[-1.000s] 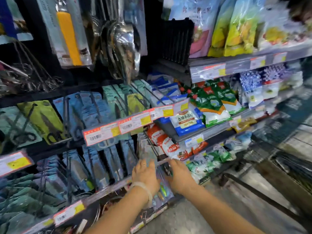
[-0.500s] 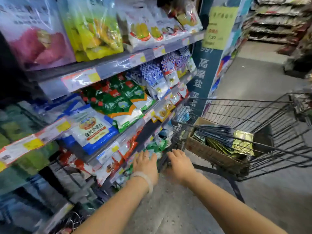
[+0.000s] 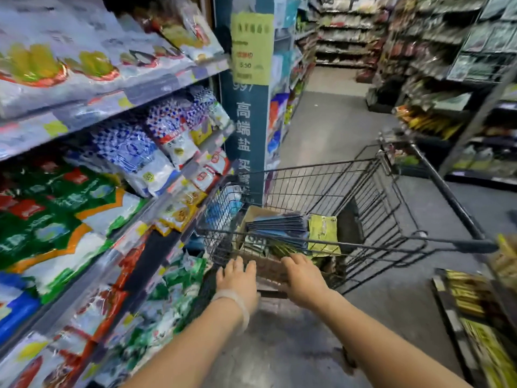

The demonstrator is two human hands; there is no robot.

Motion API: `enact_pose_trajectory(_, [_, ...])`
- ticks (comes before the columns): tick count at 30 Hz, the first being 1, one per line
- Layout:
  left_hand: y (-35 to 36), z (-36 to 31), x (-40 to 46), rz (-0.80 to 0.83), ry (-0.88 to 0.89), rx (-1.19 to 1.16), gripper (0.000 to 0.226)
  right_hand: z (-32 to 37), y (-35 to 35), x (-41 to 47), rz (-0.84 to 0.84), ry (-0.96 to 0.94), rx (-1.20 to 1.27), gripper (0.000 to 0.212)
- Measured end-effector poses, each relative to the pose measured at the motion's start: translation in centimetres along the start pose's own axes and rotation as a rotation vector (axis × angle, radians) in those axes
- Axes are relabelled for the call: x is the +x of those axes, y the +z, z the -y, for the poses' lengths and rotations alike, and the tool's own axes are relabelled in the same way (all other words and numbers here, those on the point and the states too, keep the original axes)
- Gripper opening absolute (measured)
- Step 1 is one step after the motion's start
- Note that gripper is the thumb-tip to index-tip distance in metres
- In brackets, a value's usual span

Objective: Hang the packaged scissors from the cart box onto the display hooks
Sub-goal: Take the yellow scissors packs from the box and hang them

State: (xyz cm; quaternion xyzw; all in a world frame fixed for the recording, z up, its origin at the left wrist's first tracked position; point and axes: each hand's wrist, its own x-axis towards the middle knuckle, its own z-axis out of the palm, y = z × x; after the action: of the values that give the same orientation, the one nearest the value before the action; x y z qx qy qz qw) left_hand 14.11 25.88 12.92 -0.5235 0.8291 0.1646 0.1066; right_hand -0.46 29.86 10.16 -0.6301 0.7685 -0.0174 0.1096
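Observation:
A black wire shopping cart [image 3: 363, 191] stands in the aisle ahead of me. Inside it a brown cardboard box [image 3: 256, 212] holds a stack of blue scissor packages [image 3: 278, 225] and yellow-green ones [image 3: 323, 233]. My left hand [image 3: 237, 278] and my right hand [image 3: 303, 277] both reach toward the cart's near side, fingers stretched forward and holding nothing. The right fingertips lie near the cart's near rim, just short of the packages. The display hooks are out of view.
Shelves of bagged goods [image 3: 112, 177] run along my left. A teal pillar with a yellow sign [image 3: 251, 49] stands behind the cart. More shelving [image 3: 461, 65] lines the right, and low racks [image 3: 475, 317] sit at the right edge. Grey floor [image 3: 330, 130] stretches ahead.
My view swung right from the scissor hooks to the cart. Both hands left the hook display and moved toward the cart's near side.

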Motion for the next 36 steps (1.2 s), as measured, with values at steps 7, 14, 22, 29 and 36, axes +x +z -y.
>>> enact_pose_trajectory(7, [-1.9, -4.2, 9.2, 0.010, 0.107, 0.044, 0.070, -5.0, -1.3, 6.1, 0.022, 0.072, 0.036, 0.052])
enact_pose_trajectory(14, [-4.7, -8.0, 22.6, 0.058, 0.200, 0.077, 0.064, -12.5, -3.3, 16.3, 0.031, 0.307, 0.173, 0.051])
enact_pose_trajectory(22, [-3.6, -9.6, 32.9, 0.301, 0.248, 0.037, 0.066, -18.9, 0.1, 22.7, 0.232, 0.553, 0.287, 0.062])
enact_pose_trajectory(29, [1.0, -10.7, 37.5, 0.528, 0.273, 0.036, 0.064, -22.3, 4.3, 24.9, 0.331, 0.676, 0.434, 0.060])
enact_pose_trajectory(36, [5.0, -11.8, 40.6, 0.632, 0.197, 0.006, 0.065, -26.0, 8.2, 28.7, 0.397, 0.785, 0.472, 0.044])
